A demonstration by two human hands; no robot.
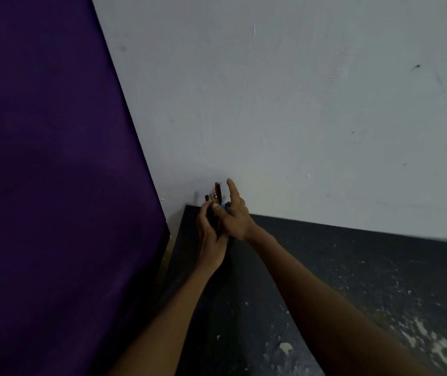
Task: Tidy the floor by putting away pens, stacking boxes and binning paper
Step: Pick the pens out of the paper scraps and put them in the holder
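Both my hands meet near the corner where the wall meets the dark floor. My left hand [211,240] is wrapped around a dark pen holder [214,215], most of it hidden by my fingers. Several pens [216,193] stick up out of it, red, black and yellowish ones among them. My right hand [234,215] pinches a blue-capped pen [225,205] at the holder's top with thumb and fingers, its index finger pointing up along the wall. No boxes or paper are in view.
A large purple cloth-covered surface [54,185] fills the left side. A grey-white wall [298,104] stands straight ahead. The dark floor [352,294] at lower right is speckled with pale paint flecks and a small whitish scrap [286,347].
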